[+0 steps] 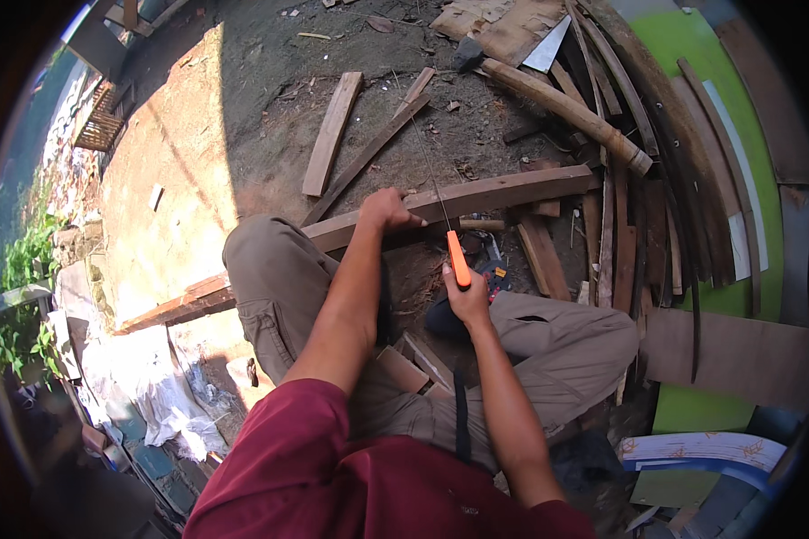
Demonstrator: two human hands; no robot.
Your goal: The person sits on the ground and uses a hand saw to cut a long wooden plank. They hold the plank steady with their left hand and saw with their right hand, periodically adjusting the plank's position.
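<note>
My right hand (469,296) is closed around the orange handle of a handsaw (459,259). The thin blade is seen almost edge-on. It crosses the top of a long wooden beam (503,189) and points away from me. Just left of the blade, my left hand (389,211) grips the beam, thumb toward the saw and fingers partly hidden on its far side. The beam lies crosswise in front of my bent legs, passing behind my left knee. Whether the blade has cut into the wood, I cannot tell.
Loose wood pieces (333,133) lie on the dirt beyond the beam. A hammer with a thick wooden handle (566,112) rests at the upper right, near stacked planks and strips (634,234). Green panels (768,180) stand at the right; white plastic sheeting (175,395) lies left.
</note>
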